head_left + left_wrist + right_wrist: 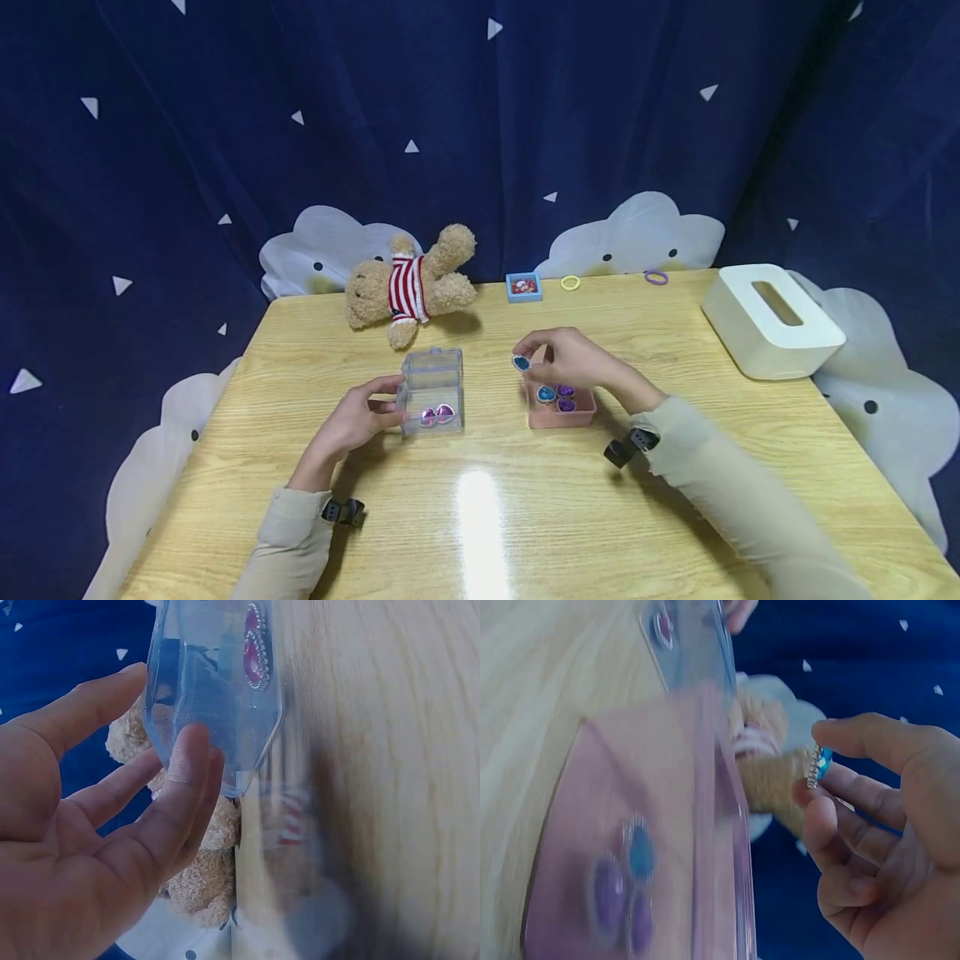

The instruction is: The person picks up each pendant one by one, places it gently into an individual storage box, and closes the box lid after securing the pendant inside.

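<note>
At the left of the table stands a clear plastic box (431, 377) with its lid raised. Two pink gems (446, 413) with silvery beaded edges lie inside it. My left hand (358, 419) rests its extended fingertips on the box's left side. Between thumb and fingers, my right hand (576, 358) pinches a blue gem (521, 362), held in the air at the left of a pink plastic box (555, 421). Inside that box are another blue gem (640, 851) and two purple gems (609, 898). In the head view, my right hand covers the pink box's back part.
A teddy bear (407, 287) in a striped shirt lies behind the clear box. Along the back edge are a small blue frame (524, 287), a yellow ring (570, 283) and a purple ring (656, 277). A white tissue box (772, 325) stands at the right.
</note>
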Motion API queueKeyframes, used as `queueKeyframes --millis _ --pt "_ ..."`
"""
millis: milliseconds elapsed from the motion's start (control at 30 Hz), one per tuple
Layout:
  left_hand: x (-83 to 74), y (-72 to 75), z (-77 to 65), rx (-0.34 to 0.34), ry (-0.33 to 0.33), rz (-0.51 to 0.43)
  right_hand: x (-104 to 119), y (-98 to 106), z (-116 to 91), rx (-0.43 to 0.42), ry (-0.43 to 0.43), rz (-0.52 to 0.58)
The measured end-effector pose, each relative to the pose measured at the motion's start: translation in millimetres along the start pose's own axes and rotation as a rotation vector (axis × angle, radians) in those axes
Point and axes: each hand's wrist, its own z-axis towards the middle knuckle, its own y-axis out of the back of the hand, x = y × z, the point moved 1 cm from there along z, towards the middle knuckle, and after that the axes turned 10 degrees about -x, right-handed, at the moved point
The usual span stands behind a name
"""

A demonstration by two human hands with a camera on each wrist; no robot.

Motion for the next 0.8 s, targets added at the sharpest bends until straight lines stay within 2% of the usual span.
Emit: queueKeyframes --millis 367,633,800 --pt "-0.4 -0.3 -1.1 0.000 -0.017 0.002 45 -42 24 0.071 0.083 -0.031" --pt "-0.4 0.3 -0.8 -0.004 -0.025 -0.013 55 -74 38 0.088 0.134 -0.058" --pt "-0.6 0.7 -0.7 0.001 -0.023 -0.022 60 -90 44 0.115 0.130 -0.087"
